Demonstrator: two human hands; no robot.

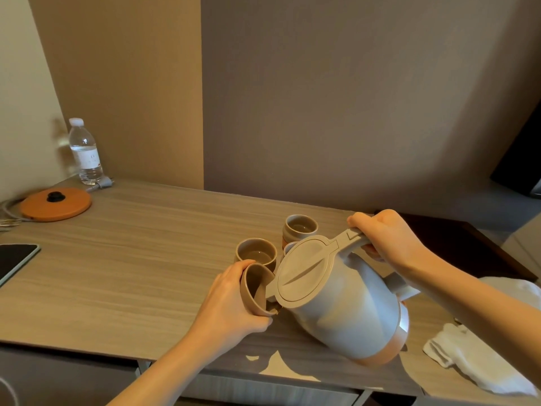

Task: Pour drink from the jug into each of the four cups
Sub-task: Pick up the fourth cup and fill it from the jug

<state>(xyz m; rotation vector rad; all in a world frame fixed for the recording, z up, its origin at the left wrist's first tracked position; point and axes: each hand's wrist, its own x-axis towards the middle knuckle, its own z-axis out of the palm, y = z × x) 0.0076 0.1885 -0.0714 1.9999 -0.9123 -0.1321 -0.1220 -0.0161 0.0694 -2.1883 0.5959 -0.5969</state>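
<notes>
Four cups cluster beside the jug (pixel 342 300): the left hand (pixel 231 306) is wrapped around a tilted cup (pixel 254 288) at its spout, while the right hand (pixel 386 238) is clenched on its handle. Over-tilting either could spill drink onto the counter (pixel 131 259).

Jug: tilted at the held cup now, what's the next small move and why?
Probably tip the jug slightly further. Its spout already sits at the rim of the tilted cup in the left hand, the right hand has the handle, and no stream is visible.
</notes>
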